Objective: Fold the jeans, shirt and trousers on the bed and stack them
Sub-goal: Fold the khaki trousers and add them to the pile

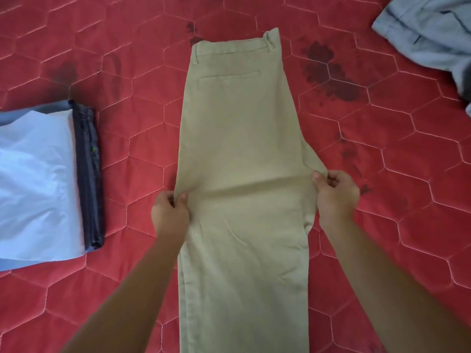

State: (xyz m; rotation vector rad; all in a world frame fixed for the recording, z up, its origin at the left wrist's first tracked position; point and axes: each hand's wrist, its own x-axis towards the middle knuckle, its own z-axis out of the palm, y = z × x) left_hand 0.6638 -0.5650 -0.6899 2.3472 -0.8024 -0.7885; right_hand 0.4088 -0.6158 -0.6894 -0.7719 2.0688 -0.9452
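Khaki trousers (pixel 239 128) lie lengthwise down the middle of the red quilted bed (pixel 382 225), folded leg on leg, waistband at the far end. My left hand (pixel 169 212) pinches their left edge around thigh height. My right hand (pixel 335 194) pinches the right edge at the crotch point. Between my hands the cloth is slightly raised, with a crease across it. At the left a folded light blue shirt (pixel 35 184) lies on top of folded dark jeans (pixel 89 174), whose edge shows along the right side.
A crumpled pale grey-blue garment (pixel 430 31) lies at the far right corner of the bed. The quilt has dark stains (pixel 328 70) right of the trousers. Bare red quilt shows between the trousers and the stack.
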